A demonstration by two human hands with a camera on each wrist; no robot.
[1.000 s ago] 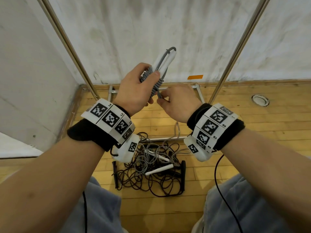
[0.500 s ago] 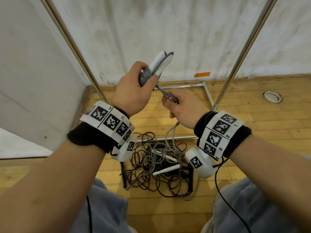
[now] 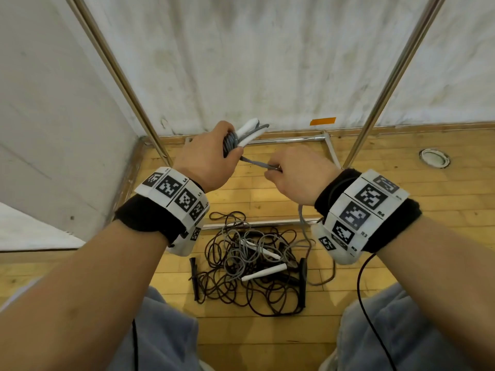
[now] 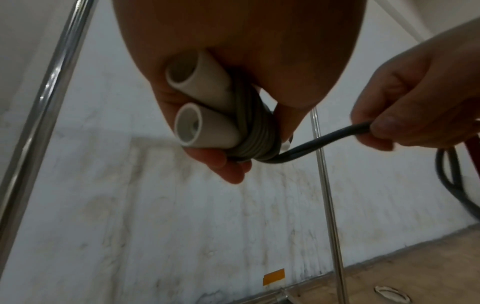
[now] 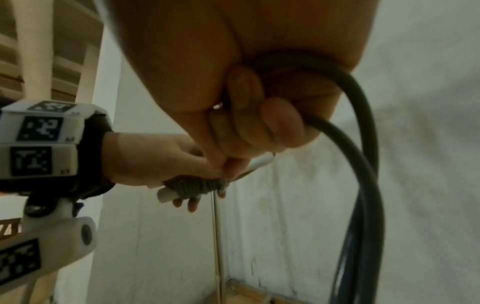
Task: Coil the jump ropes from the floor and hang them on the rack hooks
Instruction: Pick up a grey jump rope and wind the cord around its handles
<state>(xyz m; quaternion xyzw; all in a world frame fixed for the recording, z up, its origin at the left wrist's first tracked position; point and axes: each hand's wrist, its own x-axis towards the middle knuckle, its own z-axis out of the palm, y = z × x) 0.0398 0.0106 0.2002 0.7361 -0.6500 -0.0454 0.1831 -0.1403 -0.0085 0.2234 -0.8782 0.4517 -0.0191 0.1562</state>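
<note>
My left hand [image 3: 211, 156] grips a grey jump rope's two white handles [image 4: 205, 115], held side by side with grey cord [image 4: 255, 131] wound in several turns around them. A short taut stretch of that cord [image 3: 257, 163] runs to my right hand [image 3: 297, 172], which pinches it [image 5: 335, 131] in curled fingers. The slack drops below my right wrist as a loop [image 3: 305, 231] to the floor. More ropes lie tangled on the wooden floor [image 3: 251, 266]: a grey one with white handles [image 3: 263, 271] and dark ones with black handles [image 3: 302, 279].
Two slanted chrome rack poles [image 3: 126, 84] [image 3: 385, 87] rise against the white wall, joined by floor bars [image 3: 289, 140]. No hooks are in view. An orange tape mark [image 3: 322, 121] and a round floor fitting [image 3: 434, 157] lie at the right. My knees frame the pile.
Both hands have dropped lower in the view. My right hand has pulled away to the right of the bundle, drawing the cord taut between the hands.
</note>
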